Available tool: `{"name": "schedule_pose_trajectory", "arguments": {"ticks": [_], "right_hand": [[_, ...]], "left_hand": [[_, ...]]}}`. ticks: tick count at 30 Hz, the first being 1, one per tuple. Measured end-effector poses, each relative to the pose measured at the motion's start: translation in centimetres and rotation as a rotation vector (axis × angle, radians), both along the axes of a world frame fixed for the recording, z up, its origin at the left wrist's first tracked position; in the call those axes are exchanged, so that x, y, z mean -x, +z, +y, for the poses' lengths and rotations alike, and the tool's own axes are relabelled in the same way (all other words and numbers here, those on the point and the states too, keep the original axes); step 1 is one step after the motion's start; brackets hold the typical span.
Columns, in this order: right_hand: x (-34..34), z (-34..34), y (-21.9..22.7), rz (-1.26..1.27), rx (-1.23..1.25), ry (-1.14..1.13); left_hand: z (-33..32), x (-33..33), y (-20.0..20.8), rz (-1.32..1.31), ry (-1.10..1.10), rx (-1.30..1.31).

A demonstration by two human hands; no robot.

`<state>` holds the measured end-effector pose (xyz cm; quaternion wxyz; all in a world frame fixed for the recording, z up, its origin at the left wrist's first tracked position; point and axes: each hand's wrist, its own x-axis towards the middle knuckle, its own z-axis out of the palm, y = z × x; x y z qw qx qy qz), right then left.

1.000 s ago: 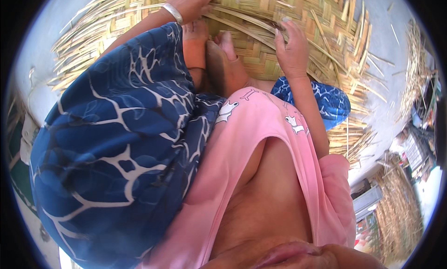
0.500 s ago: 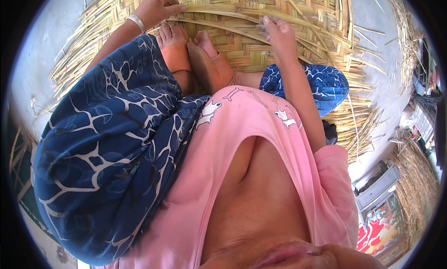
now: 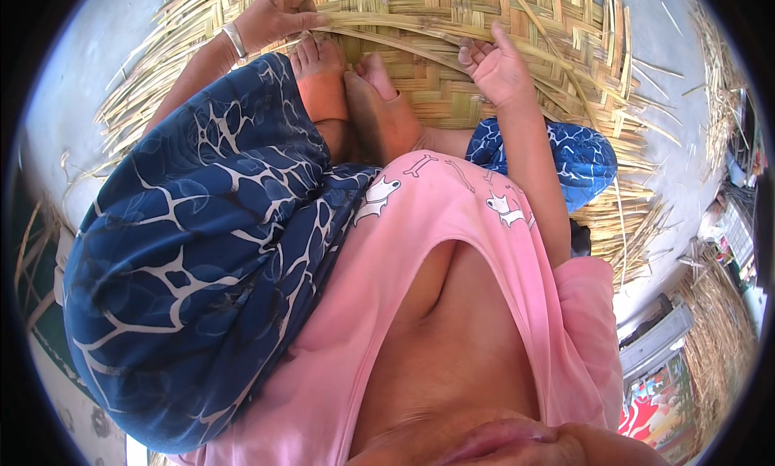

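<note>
Under my feet lies a woven mat (image 3: 436, 91) of pale yellow-green flat strips, with loose ends fringing its edges. At its upper left, my left hand (image 3: 278, 18), with a silver bangle on the wrist, is closed, thumb and fingers pinching the end of a long loose strip (image 3: 379, 20). That strip runs rightward across the weave. To the right, my right hand (image 3: 496, 66) is turned palm up, thumb apart and fingers loosely bent. Its fingertips are beside a second strip (image 3: 428, 53), and I cannot tell whether they touch it.
My feet in orange slippers (image 3: 323, 95) rest on the mat just below the strips. Loose strip ends (image 3: 626, 232) stick out at the right. Bundles of dry straw (image 3: 718, 337) stand on the grey floor (image 3: 674, 71) at the far right.
My right hand has opened, lifting its thumb off the strips and turning its palm up. My left hand keeps its pinch. The whole view has shifted slightly.
</note>
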<state>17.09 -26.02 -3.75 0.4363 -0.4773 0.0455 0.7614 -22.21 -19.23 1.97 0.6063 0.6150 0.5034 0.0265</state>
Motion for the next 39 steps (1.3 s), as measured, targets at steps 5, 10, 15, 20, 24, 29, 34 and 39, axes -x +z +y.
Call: {"name": "schedule_pose_trajectory", "arguments": {"ticks": [5,10,15,20,24,29,34,39], "right_hand": [[1.0,0.9,1.4,-0.061,-0.169,0.060],[0.6,3.4,0.7,-0.053,-0.246,0.045],[2.3,7.7,1.2,-0.037,-0.300,0.061],[5.7,11.5,2.7,-0.068,-0.370,0.128],[10.0,14.1,3.8,0.009,-0.488,0.289],[12.9,18.1,5.5,-0.107,-0.551,0.390],[12.0,25.1,3.5,-0.307,-0.542,0.495],[9.6,32.2,-1.0,-0.385,-0.572,0.603]], "left_hand": [[0.6,6.1,-4.3,0.012,-0.503,-0.874],[2.6,7.9,-0.2,0.504,-0.089,-0.249],[3.4,4.2,6.9,0.968,0.018,-0.311],[5.3,3.8,6.4,0.639,-0.067,-0.407],[7.9,-0.9,5.8,0.330,-0.063,-0.258],[11.2,-1.7,3.6,0.186,0.134,-0.244],[17.9,3.3,-6.7,0.100,0.434,-0.219],[22.0,6.3,-13.2,0.126,0.408,-0.291]]}}
